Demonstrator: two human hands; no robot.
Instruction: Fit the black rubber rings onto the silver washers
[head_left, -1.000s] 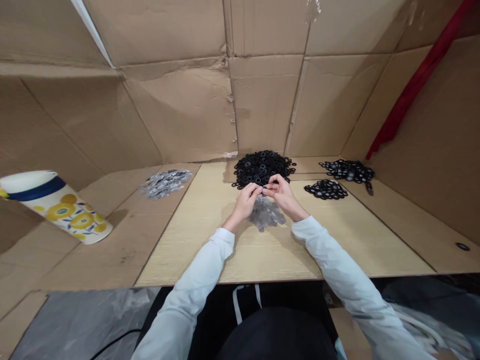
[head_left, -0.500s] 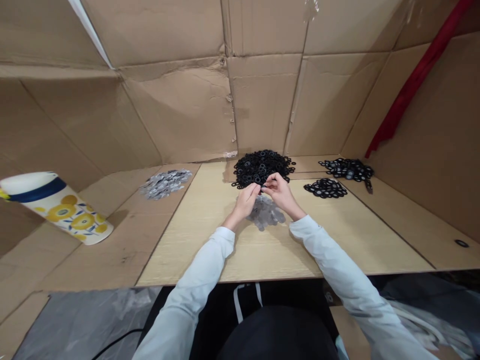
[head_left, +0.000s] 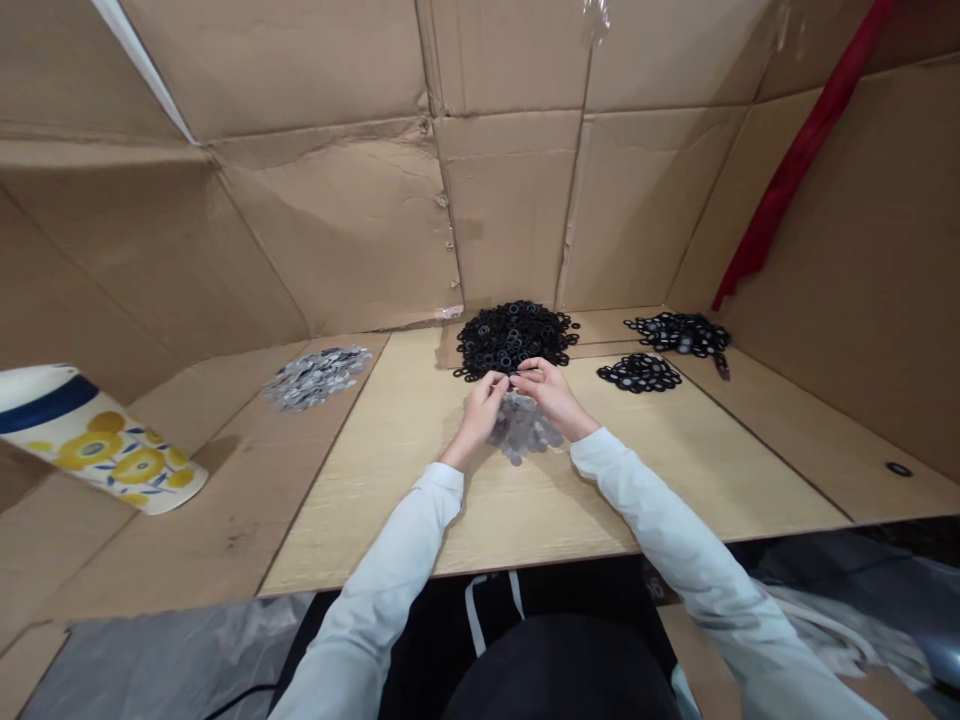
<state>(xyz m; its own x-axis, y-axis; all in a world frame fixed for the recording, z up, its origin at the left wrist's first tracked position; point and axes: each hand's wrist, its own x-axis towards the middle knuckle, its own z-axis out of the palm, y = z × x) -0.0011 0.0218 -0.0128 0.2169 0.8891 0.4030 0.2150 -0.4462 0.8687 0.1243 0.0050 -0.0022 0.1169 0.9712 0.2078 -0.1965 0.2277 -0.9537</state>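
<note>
My left hand (head_left: 481, 405) and my right hand (head_left: 553, 397) meet above a pile of translucent grey discs (head_left: 523, 432). Both hands are closed in a pinch, fingertips almost touching, around a small black ring, which the fingers mostly hide. Whether a disc is also between the fingertips is too small to make out. Just behind the hands rises a large heap of black rings (head_left: 514, 335). To the right lies a flat pile of black rings with pale centres (head_left: 640, 373).
Another pile of pale-centred rings (head_left: 679, 333) sits farther back right, and a single black ring (head_left: 898, 468) lies near the right edge. At left are silvery discs (head_left: 319, 377) and a flower-patterned cylinder (head_left: 112, 445). Cardboard walls (head_left: 337, 220) enclose the back and sides; a red strip (head_left: 795, 170) hangs right.
The view has shifted slightly, so most things sit a little farther left. My right fingers have drawn down and closer to my left fingertips at the small ring.
</note>
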